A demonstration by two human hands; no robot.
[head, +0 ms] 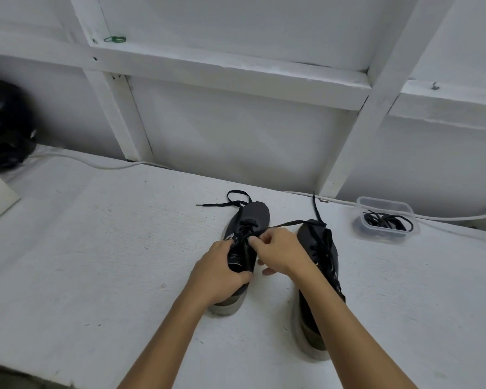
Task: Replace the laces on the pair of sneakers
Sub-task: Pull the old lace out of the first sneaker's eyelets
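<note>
1. Two dark sneakers stood side by side on the white table (96, 248), toes toward the wall: the left sneaker (247, 223) under both hands, the right sneaker (317, 276) just beside it and partly hidden by the right forearm.
2. Left sneaker: a black lace (236, 203) ran through its upper eyelets, one loose end trailing off past the toe, another strand (289, 223) stretched rightward across to the other shoe. Lacing looked part-done, not tied.
3. Right sneaker: a black lace showed down its front, one end sticking up near the toe. Whether it was the old lace or the new one, I could not tell.
4. Clear plastic container (386, 220), near the right sneaker by the wall, held a coil of further black laces (385, 221). Judged: the job was somewhere in the middle, with neither shoe finished.
5. Left hand (219, 273): fingers curled round the side and collar of the left sneaker, steadying it.
6. Right hand (278, 251): thumb and forefinger pinched together on the lace at the shoe's throat, remaining fingers loosely curled.
7. Elsewhere: a black helmet (6, 122) at the far left of the table.
</note>
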